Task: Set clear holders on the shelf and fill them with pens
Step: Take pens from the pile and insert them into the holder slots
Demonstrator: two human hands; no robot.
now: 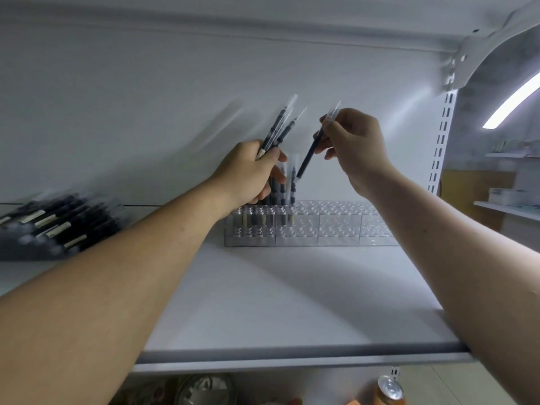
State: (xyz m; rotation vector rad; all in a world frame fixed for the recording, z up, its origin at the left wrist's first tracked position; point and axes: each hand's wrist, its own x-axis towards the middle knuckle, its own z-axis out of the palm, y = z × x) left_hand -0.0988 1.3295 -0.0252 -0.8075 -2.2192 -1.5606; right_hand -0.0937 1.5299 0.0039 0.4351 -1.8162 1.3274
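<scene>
On the far left of the shelf lay a heap of dark pens, blurred, with pale labels on their barrels, well apart from the rest.

My left grip was curled tight round a bundle of pens. Their clear caps fanned up and to the right above my knuckles. That grip hung just over the left end of the clear holders, and my fingers hid part of what stood there.

The clear holders ran as a low row from left to right along the far side of the shelf, close to the back wall and touching one another side by side. Only the left end was filled. Several standing pens rose upright out of it, just beside my left fingers. The holes further right showed nothing in them.

My right grip pinched a single pen near its capped end, between thumb and fingertips, with the other fingers loosely bent. The pen slanted down to the left. Its lower end was close above the standing pens, though I could not tell whether it touched one.

At the right edge a slotted rail ran up the wall. Below the shelf's near lip a can showed its top.
</scene>
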